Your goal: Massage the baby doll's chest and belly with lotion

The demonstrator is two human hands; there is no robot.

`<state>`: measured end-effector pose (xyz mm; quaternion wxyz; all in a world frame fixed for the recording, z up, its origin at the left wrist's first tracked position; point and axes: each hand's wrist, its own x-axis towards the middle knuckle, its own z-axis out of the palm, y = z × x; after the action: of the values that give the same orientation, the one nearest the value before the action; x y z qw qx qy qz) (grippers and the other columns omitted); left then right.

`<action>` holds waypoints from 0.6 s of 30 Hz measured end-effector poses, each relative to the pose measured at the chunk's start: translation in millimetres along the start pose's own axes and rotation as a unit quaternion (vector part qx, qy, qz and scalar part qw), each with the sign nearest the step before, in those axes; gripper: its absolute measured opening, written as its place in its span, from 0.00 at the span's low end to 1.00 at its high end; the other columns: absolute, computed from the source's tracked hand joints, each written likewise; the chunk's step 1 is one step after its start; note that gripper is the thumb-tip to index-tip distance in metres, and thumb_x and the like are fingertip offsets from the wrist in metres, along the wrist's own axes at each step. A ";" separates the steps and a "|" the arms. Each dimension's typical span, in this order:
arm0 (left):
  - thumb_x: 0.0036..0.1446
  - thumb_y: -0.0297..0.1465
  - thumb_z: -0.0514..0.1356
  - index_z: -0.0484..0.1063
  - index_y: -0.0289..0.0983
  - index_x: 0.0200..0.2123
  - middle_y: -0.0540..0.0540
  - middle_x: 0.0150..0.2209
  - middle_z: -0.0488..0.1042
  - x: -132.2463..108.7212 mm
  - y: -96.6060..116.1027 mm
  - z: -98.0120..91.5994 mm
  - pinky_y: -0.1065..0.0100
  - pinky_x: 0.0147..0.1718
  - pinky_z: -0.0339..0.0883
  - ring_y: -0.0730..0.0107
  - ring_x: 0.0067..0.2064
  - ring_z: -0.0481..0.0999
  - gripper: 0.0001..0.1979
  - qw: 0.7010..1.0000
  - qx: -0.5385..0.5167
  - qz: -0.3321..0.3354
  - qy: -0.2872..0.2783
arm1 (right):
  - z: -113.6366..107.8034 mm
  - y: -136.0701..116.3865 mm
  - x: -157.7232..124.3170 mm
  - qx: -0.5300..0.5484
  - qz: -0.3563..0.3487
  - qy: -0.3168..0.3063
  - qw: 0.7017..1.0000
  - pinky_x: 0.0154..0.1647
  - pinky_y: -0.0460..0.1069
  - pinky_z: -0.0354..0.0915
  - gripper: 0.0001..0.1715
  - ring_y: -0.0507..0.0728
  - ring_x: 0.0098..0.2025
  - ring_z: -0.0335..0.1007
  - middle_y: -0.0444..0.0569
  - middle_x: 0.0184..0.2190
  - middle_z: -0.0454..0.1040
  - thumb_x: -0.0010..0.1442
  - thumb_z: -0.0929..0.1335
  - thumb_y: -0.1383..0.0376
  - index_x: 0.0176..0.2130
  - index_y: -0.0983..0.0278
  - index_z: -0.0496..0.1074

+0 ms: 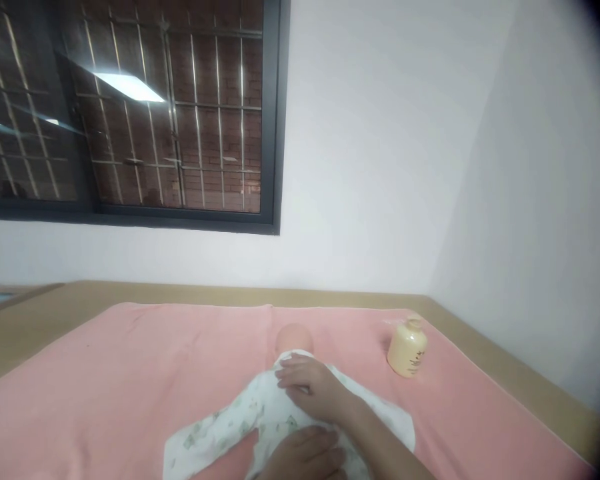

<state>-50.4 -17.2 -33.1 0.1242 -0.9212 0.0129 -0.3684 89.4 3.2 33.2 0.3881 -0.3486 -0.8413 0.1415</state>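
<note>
A baby doll [294,337] with a smooth bare head lies on a pink towel [180,360]. It wears a white outfit [220,427] with a pale green print, its sleeves spread out to both sides. My right hand [314,385] rests flat on the upper part of the outfit, just below the head, fingers stretched to the left. Lower down, at the bottom edge of the view, my left hand [305,455] lies over the doll's lower body with its fingers extended to the right. Part of that hand is cut off by the frame.
To the right on the towel stands a pale yellow bottle [407,348] with dark lettering. The towel covers a tan tabletop [360,298] that meets a white wall [380,133]. A dark-framed window [275,133] with metal bars is at the upper left.
</note>
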 end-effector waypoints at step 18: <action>0.66 0.36 0.50 0.70 0.45 0.49 0.49 0.40 0.79 -0.5 -0.2 2.6 0.70 0.46 0.71 0.70 0.44 0.78 0.13 0.990 -0.106 -0.085 -0.040 | -31.0 -33.9 0.9 -0.155 0.033 -0.176 0.972 0.68 0.59 0.42 0.27 0.60 0.68 0.46 0.49 0.66 0.54 0.64 0.61 0.66 0.62 0.59 0.62</action>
<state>-49.0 -16.4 -35.1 -0.0061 -0.9408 -0.0314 -0.3373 96.2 -21.5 71.3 0.1703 -0.4019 -0.8960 0.0813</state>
